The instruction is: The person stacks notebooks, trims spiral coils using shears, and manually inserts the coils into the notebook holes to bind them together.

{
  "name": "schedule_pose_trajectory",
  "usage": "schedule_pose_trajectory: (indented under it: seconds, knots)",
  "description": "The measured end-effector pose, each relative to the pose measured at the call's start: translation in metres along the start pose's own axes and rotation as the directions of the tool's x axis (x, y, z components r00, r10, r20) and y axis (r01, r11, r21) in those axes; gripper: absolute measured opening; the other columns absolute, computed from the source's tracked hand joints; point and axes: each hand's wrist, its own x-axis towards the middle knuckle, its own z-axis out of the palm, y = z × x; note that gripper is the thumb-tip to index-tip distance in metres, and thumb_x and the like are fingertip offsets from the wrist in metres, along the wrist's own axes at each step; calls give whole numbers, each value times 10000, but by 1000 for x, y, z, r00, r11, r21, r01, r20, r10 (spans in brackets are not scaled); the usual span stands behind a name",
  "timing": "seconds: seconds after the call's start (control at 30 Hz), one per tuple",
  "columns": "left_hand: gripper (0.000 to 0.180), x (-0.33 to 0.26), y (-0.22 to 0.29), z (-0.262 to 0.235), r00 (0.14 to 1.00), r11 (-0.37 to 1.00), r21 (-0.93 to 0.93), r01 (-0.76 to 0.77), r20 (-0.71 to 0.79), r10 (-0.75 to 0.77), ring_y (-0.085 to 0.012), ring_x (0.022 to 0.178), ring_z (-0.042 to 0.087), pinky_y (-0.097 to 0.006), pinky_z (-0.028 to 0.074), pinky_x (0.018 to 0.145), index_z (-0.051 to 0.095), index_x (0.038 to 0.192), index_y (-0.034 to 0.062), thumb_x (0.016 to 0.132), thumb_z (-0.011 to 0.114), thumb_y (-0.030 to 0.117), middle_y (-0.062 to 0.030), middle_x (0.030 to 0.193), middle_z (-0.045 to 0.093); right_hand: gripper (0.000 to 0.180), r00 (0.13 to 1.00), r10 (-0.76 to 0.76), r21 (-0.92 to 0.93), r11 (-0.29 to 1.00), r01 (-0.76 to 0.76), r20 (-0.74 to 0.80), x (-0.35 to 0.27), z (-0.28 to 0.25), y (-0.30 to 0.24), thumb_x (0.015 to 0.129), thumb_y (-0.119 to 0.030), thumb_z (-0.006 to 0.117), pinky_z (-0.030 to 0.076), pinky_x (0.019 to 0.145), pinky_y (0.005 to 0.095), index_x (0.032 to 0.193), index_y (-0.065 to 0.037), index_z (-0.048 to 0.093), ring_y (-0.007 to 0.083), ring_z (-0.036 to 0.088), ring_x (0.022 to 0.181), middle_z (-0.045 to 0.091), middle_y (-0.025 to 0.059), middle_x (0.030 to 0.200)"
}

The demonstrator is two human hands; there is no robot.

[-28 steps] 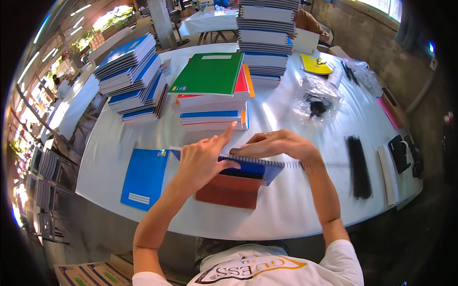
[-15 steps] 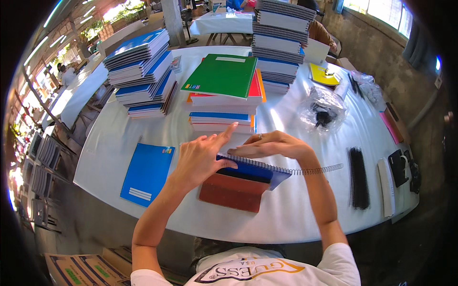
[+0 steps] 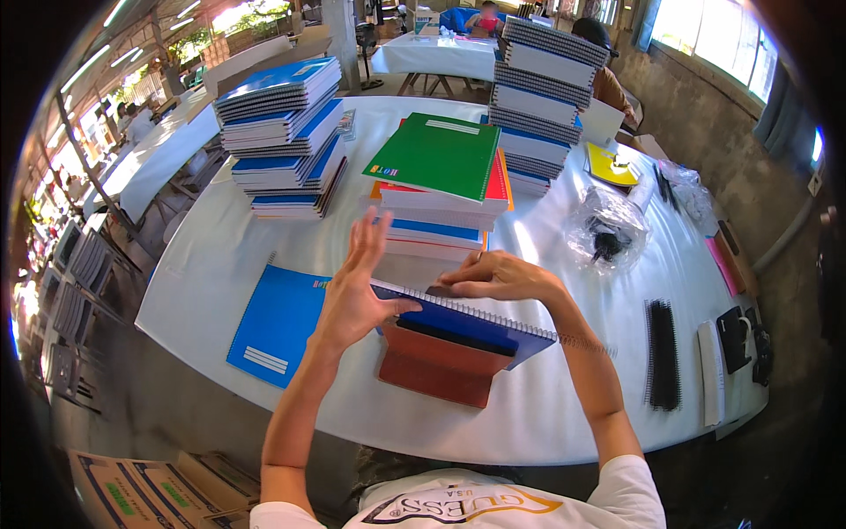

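A dark blue spiral notebook (image 3: 480,328) stands tilted on a reddish-brown stand (image 3: 436,363), its bound edge uppermost. The wire coil (image 3: 586,345) runs along that edge, and its loose end sticks out past the right corner, beside my right forearm. My left hand (image 3: 351,295) is at the notebook's left end, thumb against the near cover, the other fingers stretched upward. Behind the bound edge is my right hand (image 3: 502,275), fingers curled in; what lies under its fingertips is partly hidden. Left of the stand lies a bright blue notebook (image 3: 278,326).
A green notebook (image 3: 441,154) tops the middle pile. Tall notebook stacks stand at the left (image 3: 282,141) and right (image 3: 538,106). Farther right are a clear plastic bag (image 3: 608,229), a bundle of black coils (image 3: 661,353) and a white strip (image 3: 710,370). Cardboard boxes (image 3: 150,489) sit below left.
My left fingers have lifted from pointing right to pointing up. My right hand has gone from flat to curled. The coil's loose end sticks out less, and the view has shifted slightly.
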Motion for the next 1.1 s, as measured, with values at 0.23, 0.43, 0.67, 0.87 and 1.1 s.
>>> schedule_pose_trajectory:
  seconds: [0.23,0.43,0.67,0.87,1.1]
  knots:
    - [1026,-25,-39,43,957,415,-889,194,78,-279,-311,1451,259,-423,199,1188,265,1502,-25,725,862,277,-247,1537,296,554,998,57,-318,946,-57,-10,20,-2,-2,960,-473,520,463,936,356,1243,-13,646,268,582,1097,650,158,1189]
    - [1003,-26,-30,44,955,470,-871,141,-6,-298,-297,1454,265,-375,226,1166,267,1511,-5,758,838,332,-230,1538,310,483,1000,4,-107,994,-3,7,26,-4,-3,945,-441,557,442,951,331,1233,-70,672,233,568,1116,646,115,1206]
    - [1086,-30,-26,44,949,478,-863,161,3,-314,-281,1454,279,-424,224,1171,238,1529,32,723,839,442,-170,1536,353,516,998,-57,0,998,57,32,34,-1,11,945,-471,544,476,896,335,1227,-58,669,234,589,1057,673,122,1140]
    - [1067,-31,-32,45,961,489,-860,149,11,-275,-283,1456,262,-385,218,1172,198,1535,17,757,825,392,-181,1540,333,604,995,91,-280,957,-77,37,57,3,8,901,-541,599,495,852,355,1127,9,701,233,623,1014,679,150,1104]
    - [1036,-30,-49,36,974,523,-829,197,107,-197,-319,1430,307,-412,232,1173,177,1533,3,804,768,443,-200,1527,344,525,988,84,-88,992,-95,-126,38,8,6,940,-493,564,464,920,337,1114,-22,717,225,604,1078,673,146,1162]
